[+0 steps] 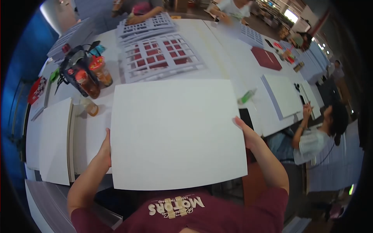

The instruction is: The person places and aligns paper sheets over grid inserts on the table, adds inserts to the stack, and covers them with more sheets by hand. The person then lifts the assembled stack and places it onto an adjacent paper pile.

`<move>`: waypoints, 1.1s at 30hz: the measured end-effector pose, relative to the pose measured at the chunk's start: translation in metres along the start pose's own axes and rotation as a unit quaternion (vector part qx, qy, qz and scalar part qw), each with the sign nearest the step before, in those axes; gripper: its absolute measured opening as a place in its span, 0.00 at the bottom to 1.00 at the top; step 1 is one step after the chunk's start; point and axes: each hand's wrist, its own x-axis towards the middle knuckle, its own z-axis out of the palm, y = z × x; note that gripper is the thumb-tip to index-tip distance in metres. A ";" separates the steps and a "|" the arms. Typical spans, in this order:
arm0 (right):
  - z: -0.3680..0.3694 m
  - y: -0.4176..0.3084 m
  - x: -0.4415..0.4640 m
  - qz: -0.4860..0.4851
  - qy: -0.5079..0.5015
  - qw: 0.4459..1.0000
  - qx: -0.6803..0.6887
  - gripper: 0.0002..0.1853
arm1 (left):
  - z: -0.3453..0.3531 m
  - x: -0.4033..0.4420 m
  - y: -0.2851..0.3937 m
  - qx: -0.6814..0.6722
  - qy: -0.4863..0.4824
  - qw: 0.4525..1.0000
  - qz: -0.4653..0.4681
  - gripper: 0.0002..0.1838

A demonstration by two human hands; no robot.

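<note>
A large blank white board [178, 134] is held level in front of my chest, spanning the space between my two hands. My left hand [105, 149] presses against its left edge, thumb upward, with the other fingers hidden below. At the opposite edge my right hand [245, 130] grips the board with its thumb near the top surface. Beyond the board's far edge lies a white lattice panel [159, 54] with cut-out openings, over dark red material. A green-tinted bottle [247, 96] lies just past the right edge.
Drinks cups and bottles [88, 83] stand by a dark bag [74, 64] at left. White boards [56, 141] are stacked near my left arm, and another stack [281, 95] lies at right. A seated co-worker [316, 136] is on the right; other people work across the table [215, 50].
</note>
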 end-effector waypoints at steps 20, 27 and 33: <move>-0.010 0.020 0.001 -0.126 -0.119 0.980 0.101 0.34 | -0.018 -0.057 0.007 0.132 -0.032 0.979 0.149 0.36; 0.155 -0.091 -0.003 -0.181 -0.406 0.896 0.014 0.35 | 0.030 -0.243 0.030 0.081 0.132 0.925 0.347 0.35; 0.333 -0.123 -0.001 -0.108 -0.638 0.762 -0.019 0.36 | 0.025 -0.411 -0.043 -0.060 0.316 0.804 0.500 0.37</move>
